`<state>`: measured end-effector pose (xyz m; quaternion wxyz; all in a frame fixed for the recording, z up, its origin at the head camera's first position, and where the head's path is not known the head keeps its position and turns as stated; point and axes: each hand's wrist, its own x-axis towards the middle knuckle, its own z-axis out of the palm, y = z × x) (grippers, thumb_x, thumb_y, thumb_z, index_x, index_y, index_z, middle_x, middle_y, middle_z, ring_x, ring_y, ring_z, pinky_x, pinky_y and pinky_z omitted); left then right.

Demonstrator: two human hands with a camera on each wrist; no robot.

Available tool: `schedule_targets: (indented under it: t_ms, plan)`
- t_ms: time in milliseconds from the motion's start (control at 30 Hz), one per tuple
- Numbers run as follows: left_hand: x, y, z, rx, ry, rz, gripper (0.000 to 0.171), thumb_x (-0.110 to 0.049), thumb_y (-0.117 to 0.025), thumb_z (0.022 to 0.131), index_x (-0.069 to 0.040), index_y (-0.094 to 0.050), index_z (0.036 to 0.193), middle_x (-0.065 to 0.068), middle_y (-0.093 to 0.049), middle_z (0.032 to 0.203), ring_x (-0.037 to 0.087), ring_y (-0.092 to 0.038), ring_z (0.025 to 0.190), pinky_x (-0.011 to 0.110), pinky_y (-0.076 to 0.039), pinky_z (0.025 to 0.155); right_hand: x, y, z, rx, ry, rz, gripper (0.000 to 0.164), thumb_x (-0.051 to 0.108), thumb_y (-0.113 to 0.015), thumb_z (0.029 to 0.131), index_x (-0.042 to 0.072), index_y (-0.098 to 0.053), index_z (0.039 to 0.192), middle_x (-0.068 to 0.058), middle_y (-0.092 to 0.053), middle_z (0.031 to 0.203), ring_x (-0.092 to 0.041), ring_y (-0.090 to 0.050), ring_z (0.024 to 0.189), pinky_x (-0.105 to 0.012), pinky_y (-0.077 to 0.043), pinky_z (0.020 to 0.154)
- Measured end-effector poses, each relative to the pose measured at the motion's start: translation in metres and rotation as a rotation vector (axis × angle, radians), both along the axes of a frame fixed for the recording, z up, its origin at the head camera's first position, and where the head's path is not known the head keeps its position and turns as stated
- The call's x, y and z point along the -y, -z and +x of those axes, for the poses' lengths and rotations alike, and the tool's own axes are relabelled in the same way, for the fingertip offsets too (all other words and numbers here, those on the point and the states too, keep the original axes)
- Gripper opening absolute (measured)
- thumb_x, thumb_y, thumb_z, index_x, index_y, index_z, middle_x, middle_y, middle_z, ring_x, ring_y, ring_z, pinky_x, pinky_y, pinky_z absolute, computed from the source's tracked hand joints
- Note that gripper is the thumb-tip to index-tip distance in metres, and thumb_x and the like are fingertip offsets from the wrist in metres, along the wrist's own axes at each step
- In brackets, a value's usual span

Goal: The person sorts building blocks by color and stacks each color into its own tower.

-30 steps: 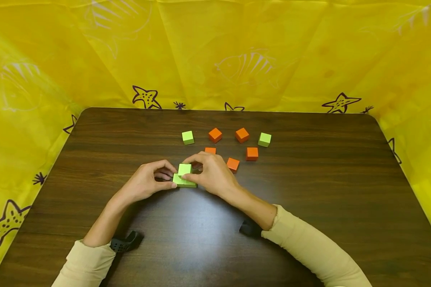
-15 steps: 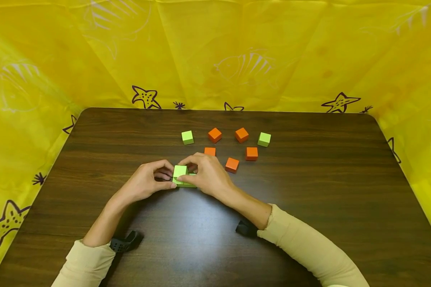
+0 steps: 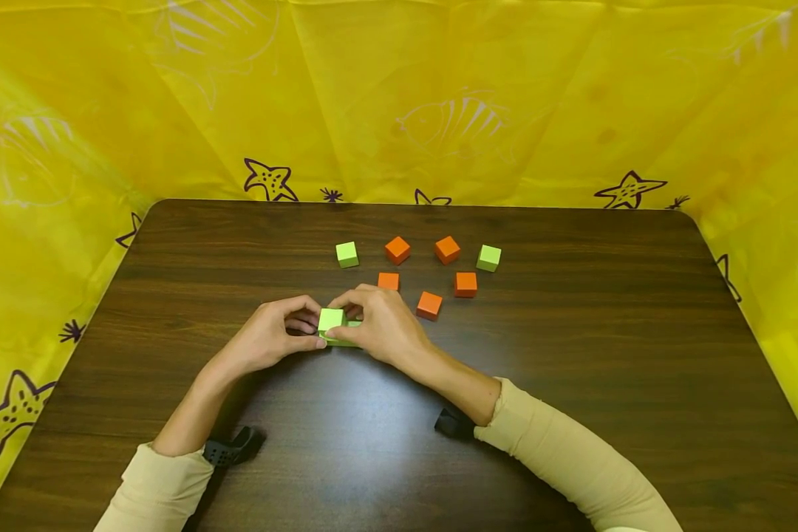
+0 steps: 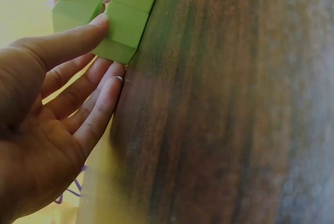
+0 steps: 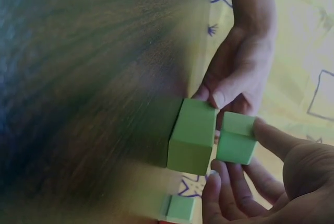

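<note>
Two light green cubes (image 5: 192, 135) sit side by side on the table, forming a short row. My left hand (image 3: 269, 336) grips the row's left end, thumb in front and fingers behind. Between thumb and fingertips, my right hand (image 3: 389, 321) pinches another green cube (image 3: 331, 320) over the left part of that row. A narrow gap separates this cube from the row in the right wrist view. In the head view, my right thumb and fingers cover part of the lower cubes.
Beyond the hands lie several loose orange cubes (image 3: 465, 285), one partly behind my right hand. A green cube (image 3: 347, 255) stands at the back left and another green cube (image 3: 488, 258) at the back right. Yellow patterned cloth (image 3: 372, 111) surrounds the dark wooden table (image 3: 572, 332).
My right hand has moved left and slightly toward me with the pinched green cube, from over the middle of the row to over its left end. The left hand has stayed in place.
</note>
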<state>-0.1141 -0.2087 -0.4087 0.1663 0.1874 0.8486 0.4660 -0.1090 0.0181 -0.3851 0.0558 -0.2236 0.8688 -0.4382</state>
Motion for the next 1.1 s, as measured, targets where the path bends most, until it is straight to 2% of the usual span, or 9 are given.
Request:
schedule_targets:
  t_ms: [700,1100]
  plan:
    - [0.0003,-0.0006,0.0015,-0.009,-0.006,-0.029,0.035,-0.010,-0.082,0.082,-0.007,-0.067,0.113,0.010,-0.069,0.106,0.020,-0.068,0.094,0.027,-0.058,0.080,0.0047,0.0030,0.0003,0.014,-0.007,-0.009,0.033,0.024,-0.088,0.077,0.014,-0.074,0.106,0.004,-0.068,0.097,-0.010,-0.067,0.087,-0.015,-0.051,0.071]
    - [-0.0004,0.0007,0.0021,-0.027,-0.003,0.000,0.036,-0.007,-0.083,0.081,-0.006,-0.067,0.113,0.010,-0.069,0.105,0.021,-0.068,0.093,0.029,-0.058,0.080,0.0042,0.0045,0.0004,0.010,-0.011,-0.001,0.033,0.024,-0.088,0.077,0.014,-0.075,0.106,0.003,-0.069,0.100,-0.011,-0.068,0.088,-0.015,-0.051,0.071]
